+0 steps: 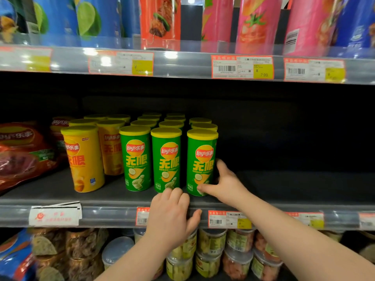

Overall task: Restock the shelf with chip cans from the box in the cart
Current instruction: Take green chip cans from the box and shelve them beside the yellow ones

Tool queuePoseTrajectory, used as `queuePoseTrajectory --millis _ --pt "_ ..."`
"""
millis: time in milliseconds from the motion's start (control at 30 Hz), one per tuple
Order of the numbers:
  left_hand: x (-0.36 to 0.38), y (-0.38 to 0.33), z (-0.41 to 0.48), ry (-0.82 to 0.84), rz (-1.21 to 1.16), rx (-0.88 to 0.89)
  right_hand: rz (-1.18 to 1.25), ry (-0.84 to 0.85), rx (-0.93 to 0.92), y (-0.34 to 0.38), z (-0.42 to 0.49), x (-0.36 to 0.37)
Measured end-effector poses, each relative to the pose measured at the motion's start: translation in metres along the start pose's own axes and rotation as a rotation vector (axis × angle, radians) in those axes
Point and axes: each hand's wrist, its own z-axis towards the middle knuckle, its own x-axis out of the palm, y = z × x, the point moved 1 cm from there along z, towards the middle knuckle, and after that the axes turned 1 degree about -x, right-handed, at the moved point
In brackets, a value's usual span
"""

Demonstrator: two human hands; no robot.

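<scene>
The dark middle shelf (101, 196) is carrying the stock, and the green chip cans (171, 124) are standing upright in three rows running back, just beside the yellow cans (84, 159). The front right can (200, 159) is sitting near the shelf's edge, and the right hand (225, 183) is wrapping it low down, thumb across the label, fingers round the far side. The left hand (170, 211) is lying loosely spread, fingertips touching the foot of the front middle can (166, 159). I'm reckoning these tubes are light, stiff and smooth, tall enough to tip, so gripping mid-body is looking safer. Box and cart aren't showing.
</scene>
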Motion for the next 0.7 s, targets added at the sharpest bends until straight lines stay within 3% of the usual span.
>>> queuePoseTrajectory --millis 200,433,700 --pt "0.000 0.000 0.000 0.007 0.001 -0.001 0.061 0.014 0.047 0.003 0.002 -0.010" --pt "-0.001 0.000 0.000 0.026 0.012 -0.012 0.029 0.218 0.124 0.010 0.013 -0.013" --pt "-0.001 0.001 0.000 0.039 0.029 -0.015 0.024 0.232 0.111 0.007 0.019 -0.005"
